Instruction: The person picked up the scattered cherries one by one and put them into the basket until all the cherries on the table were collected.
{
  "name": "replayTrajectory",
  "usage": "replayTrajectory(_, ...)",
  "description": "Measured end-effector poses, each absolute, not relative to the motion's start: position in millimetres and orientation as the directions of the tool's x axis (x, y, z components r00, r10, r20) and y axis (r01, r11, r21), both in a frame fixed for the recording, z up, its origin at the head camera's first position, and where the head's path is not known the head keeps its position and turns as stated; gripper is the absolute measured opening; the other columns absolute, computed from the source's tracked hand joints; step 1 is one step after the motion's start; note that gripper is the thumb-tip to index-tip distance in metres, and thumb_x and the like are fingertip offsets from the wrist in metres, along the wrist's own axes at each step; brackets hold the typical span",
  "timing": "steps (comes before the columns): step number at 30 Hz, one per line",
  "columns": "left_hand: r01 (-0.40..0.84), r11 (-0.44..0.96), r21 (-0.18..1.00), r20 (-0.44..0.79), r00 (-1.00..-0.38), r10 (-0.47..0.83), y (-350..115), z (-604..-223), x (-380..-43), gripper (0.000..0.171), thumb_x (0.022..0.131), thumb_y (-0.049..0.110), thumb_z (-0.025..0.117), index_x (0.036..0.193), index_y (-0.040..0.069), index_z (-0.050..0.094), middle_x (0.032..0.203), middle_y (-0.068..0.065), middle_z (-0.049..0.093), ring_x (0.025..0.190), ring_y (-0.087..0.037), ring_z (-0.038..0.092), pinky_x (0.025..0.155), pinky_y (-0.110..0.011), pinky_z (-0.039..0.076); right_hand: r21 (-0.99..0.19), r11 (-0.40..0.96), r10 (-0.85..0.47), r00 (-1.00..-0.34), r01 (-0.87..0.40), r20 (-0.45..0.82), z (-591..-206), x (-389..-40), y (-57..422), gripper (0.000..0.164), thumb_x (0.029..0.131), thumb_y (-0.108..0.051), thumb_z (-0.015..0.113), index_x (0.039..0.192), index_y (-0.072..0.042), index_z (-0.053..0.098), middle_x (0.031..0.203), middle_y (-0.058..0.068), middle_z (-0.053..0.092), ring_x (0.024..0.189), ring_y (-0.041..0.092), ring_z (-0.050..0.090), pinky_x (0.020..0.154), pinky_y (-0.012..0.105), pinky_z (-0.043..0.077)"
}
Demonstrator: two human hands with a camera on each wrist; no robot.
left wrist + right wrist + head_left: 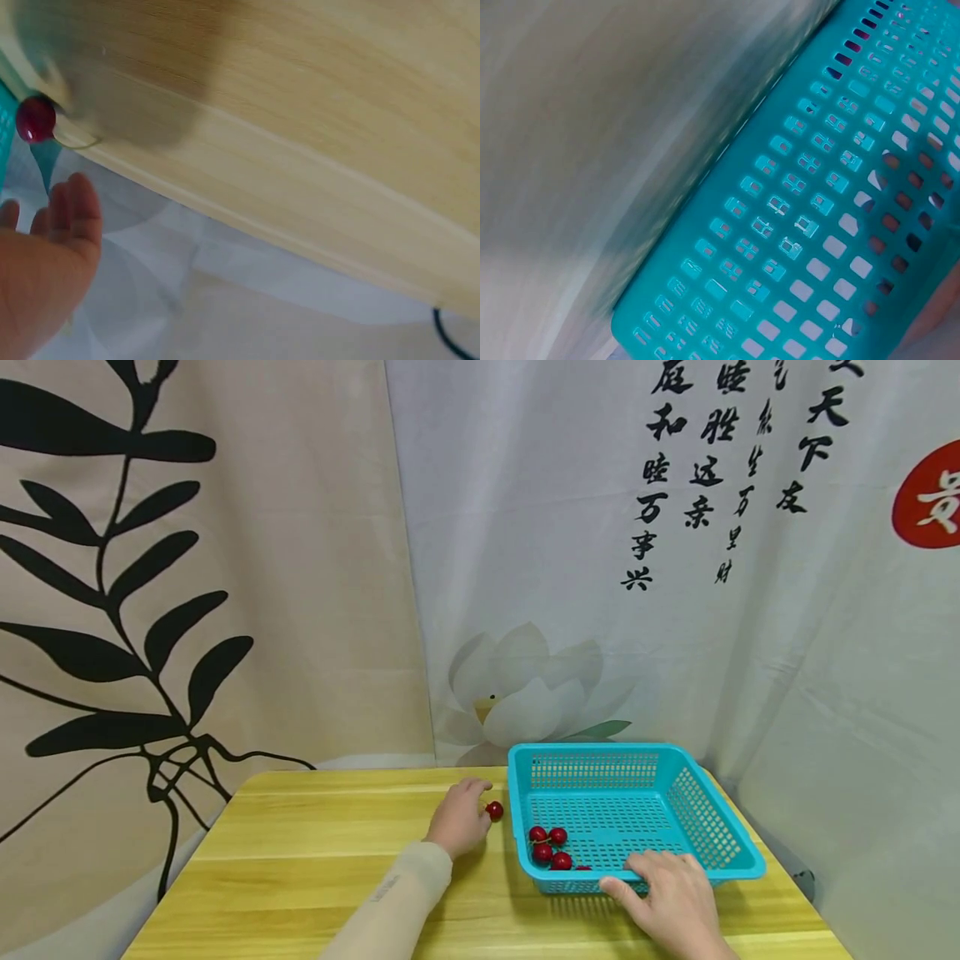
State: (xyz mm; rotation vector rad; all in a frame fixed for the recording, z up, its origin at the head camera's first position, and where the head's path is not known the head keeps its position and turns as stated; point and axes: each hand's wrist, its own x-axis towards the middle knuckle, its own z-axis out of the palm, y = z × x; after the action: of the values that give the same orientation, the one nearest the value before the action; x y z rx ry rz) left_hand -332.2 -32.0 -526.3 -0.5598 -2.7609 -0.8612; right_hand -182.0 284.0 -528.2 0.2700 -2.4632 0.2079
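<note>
A dark red cherry (pixel 494 811) with a thin stem lies on the wooden table, just left of a turquoise plastic basket (pixel 637 876). Beside that cherry is my left hand (pixel 459 818), its fingers loosely bent; the left wrist view has the hand (pixel 52 259) apart from the cherry (pixel 35 120). My right hand (pixel 671 893) grips the basket's front rim, fingers over the edge and thumb outside. Through the holes of the basket wall (pixel 727 225), parts of the fingers show. Several cherries (pixel 542 853) sit in the basket's front left corner, some partly hidden by the rim.
The yellow wood-grain table (pixel 315 827) extends left of the basket, its far edge close to a hanging cloth (pixel 525 527) with printed characters and a flower. Another cloth with black leaves (pixel 97 731) hangs at the left.
</note>
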Motion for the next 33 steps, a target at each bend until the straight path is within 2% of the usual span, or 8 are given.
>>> replayTrajectory(6,0.487,0.801,0.347,0.293,-0.868,0.401,-17,-532,-329,0.046,0.092,0.01,0.077,0.137,0.004,0.069,0.143,-0.017,0.068,0.125,-0.04,0.067,0.105,-0.052,0.059,-0.086,0.967,-0.14,-0.779,-0.241,0.611,-526,-182,283,0.038,0.081,-0.064,0.084,0.088,-0.027,0.078,0.086,-0.013,0.075,0.076,0.013,0.068,0.071,0.035,0.047)
replayTrajectory(10,0.507,0.81,0.296,0.301,-0.854,0.425,-11,-534,-327,0.039,0.088,0.007,0.078,0.126,0.001,0.073,0.13,-0.015,0.075,0.117,-0.035,0.072,0.101,-0.047,0.061,-0.09,0.968,-0.135,-0.787,-0.236,0.602,-526,-181,283,0.039,0.081,-0.065,0.083,0.089,-0.027,0.079,0.088,-0.013,0.075,0.078,0.015,0.069,0.073,0.037,0.047)
replayTrajectory(17,0.498,0.816,0.293,0.27,-0.862,0.429,-12,-535,-325,0.027,0.089,0.008,0.081,0.116,0.004,0.078,0.117,-0.011,0.076,0.109,-0.029,0.074,0.095,-0.042,0.063,-0.092,0.968,-0.136,-0.793,-0.235,0.594,-525,-181,284,0.038,0.082,-0.065,0.083,0.089,-0.028,0.078,0.085,-0.013,0.074,0.076,0.013,0.068,0.072,0.036,0.046)
replayTrajectory(25,0.51,0.816,0.274,0.251,-0.857,0.451,-25,-530,-320,0.011,0.089,0.005,0.084,0.098,0.008,0.079,0.096,-0.003,0.074,0.088,-0.02,0.072,0.078,-0.032,0.062,-0.088,0.966,-0.142,-0.78,-0.244,0.61,-525,-181,284,0.037,0.081,-0.064,0.084,0.087,-0.028,0.077,0.083,-0.012,0.074,0.073,0.012,0.066,0.07,0.034,0.044)
replayTrajectory(28,0.507,0.818,0.273,0.249,-0.858,0.449,-27,-531,-320,0.009,0.09,0.006,0.083,0.097,0.008,0.079,0.093,-0.003,0.073,0.085,-0.019,0.07,0.075,-0.031,0.061,-0.085,0.965,-0.143,-0.773,-0.247,0.618,-526,-181,284,0.038,0.08,-0.064,0.084,0.087,-0.028,0.077,0.083,-0.012,0.074,0.073,0.013,0.066,0.07,0.034,0.044)
replayTrajectory(33,0.489,0.824,0.286,0.246,-0.869,0.43,-28,-534,-323,0.011,0.094,0.008,0.081,0.105,0.006,0.079,0.096,-0.004,0.074,0.086,-0.018,0.071,0.077,-0.032,0.062,-0.089,0.965,-0.14,-0.772,-0.247,0.619,-526,-182,284,0.038,0.08,-0.064,0.084,0.087,-0.027,0.078,0.084,-0.012,0.074,0.074,0.013,0.067,0.07,0.033,0.045)
